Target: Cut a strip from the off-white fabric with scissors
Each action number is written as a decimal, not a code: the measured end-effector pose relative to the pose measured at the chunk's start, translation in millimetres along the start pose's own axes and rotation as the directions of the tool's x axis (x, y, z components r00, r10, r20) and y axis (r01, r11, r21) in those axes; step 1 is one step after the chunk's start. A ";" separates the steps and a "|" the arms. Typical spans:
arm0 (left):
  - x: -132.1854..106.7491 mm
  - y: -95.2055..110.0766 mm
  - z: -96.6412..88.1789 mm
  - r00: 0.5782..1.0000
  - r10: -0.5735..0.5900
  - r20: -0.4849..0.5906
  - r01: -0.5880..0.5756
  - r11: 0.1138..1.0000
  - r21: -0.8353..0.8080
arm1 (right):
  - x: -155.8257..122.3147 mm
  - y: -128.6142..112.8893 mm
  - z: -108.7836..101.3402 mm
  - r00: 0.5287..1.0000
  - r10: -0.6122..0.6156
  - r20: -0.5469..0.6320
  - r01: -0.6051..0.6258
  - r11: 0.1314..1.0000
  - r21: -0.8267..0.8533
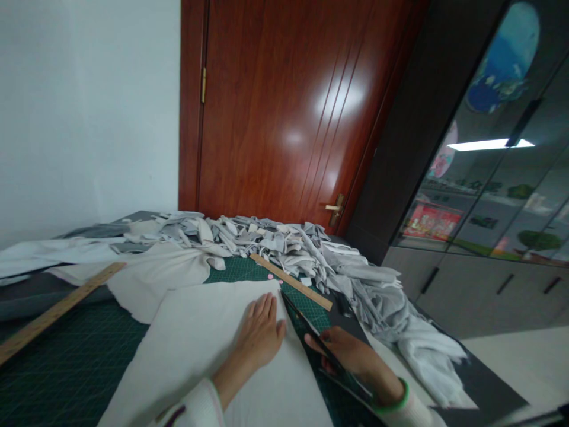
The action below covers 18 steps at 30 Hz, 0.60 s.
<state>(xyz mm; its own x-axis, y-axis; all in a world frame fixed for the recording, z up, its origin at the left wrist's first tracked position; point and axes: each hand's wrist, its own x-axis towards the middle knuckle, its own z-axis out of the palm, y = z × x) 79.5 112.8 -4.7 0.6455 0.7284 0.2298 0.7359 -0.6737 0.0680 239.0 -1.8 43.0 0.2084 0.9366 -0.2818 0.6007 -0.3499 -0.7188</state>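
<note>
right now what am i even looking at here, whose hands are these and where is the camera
There is no machine here. The one picture comes from a camera worn on a person's head, looking forward and down, so the two bare hands at the bottom are that person's own.

The left hand lies flat, palm down, on a sheet of pale fabric. The right hand, with a green bangle on the wrist, holds dark scissors along the sheet's right edge.

Everything rests on a dark green cutting mat with a printed grid. Two wooden rulers lie on it: a long ruler at the left and a shorter ruler beyond the hands. Behind them is a heap of grey fabric strips, then a red-brown door.
</note>
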 end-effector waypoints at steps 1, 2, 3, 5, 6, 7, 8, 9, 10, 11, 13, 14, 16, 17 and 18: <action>0.0 0.2 -0.3 1.000 0.000 0.001 0.000 1.000 0.000 | 2.0 -1.5 0.9 1.000 -0.005 -0.004 0.005 1.000 0.000; 0.1 0.5 -0.5 1.000 -0.001 0.002 0.001 1.000 0.000 | 4.0 -2.8 1.5 1.000 -0.012 -0.007 0.012 1.000 -0.003; 0.3 0.7 -0.7 1.000 -0.003 0.001 0.003 1.000 -0.001 | 6.2 -3.9 1.8 1.000 -0.020 -0.007 0.020 1.000 -0.003; 0.5 0.8 -0.9 1.000 -0.005 -0.001 0.005 1.000 -0.004 | 10.7 -5.1 1.7 0.999 -0.040 0.009 0.040 0.999 0.008; 0.6 0.8 -0.9 1.000 -0.006 -0.004 0.006 1.000 -0.008 | 12.9 -5.2 1.5 0.999 -0.048 0.018 0.048 0.999 0.018; 0.7 0.7 -0.8 1.000 -0.005 -0.007 0.005 1.000 -0.011 | 15.0 -5.0 1.3 0.998 -0.056 0.025 0.055 0.998 0.031; 0.6 0.6 -0.7 1.000 -0.003 -0.010 0.002 1.000 -0.016 | 17.0 -4.6 1.1 0.998 -0.061 0.030 0.059 0.997 0.046; 0.6 0.5 -0.6 1.000 0.000 -0.012 0.000 1.000 -0.022 | 18.9 -4.0 1.1 0.997 -0.064 0.033 0.062 0.996 0.060; 0.5 0.4 -0.3 1.000 0.002 -0.016 -0.003 1.000 -0.027 | 20.7 -3.4 1.2 0.997 -0.063 0.035 0.060 0.996 0.071; 0.4 0.3 0.1 1.000 0.004 -0.020 -0.005 0.999 -0.033 | 22.3 -3.0 1.5 0.997 -0.061 0.037 0.058 0.995 0.080; 0.2 0.2 1.2 0.999 0.007 -0.032 -0.008 0.999 -0.042 | 24.9 -2.8 2.6 0.998 -0.053 0.040 0.049 0.995 0.090; 0.2 0.2 2.0 0.999 0.007 -0.037 -0.009 0.999 -0.045 | 25.8 -3.2 3.4 0.998 -0.050 0.039 0.046 0.995 0.092; 0.4 0.2 3.5 0.999 0.009 -0.044 -0.011 0.999 -0.047 | 26.4 -5.2 5.2 0.999 -0.035 0.026 0.032 0.994 0.101; 0.5 0.2 4.1 0.999 0.009 -0.043 -0.011 0.999 -0.046 | 26.1 -6.7 6.2 1.000 -0.025 0.018 0.023 0.994 0.104; 0.7 0.2 4.6 0.999 0.010 -0.042 -0.011 0.999 -0.044 | 25.4 -8.4 7.1 1.000 -0.016 0.009 0.015 0.994 0.107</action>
<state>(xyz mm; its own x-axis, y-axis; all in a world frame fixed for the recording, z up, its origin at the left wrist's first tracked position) 81.0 113.7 -9.0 0.6434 0.7161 0.2706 0.7189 -0.6867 0.1077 233.8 24.7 37.4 0.1918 0.9420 -0.2753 0.5182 -0.3355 -0.7867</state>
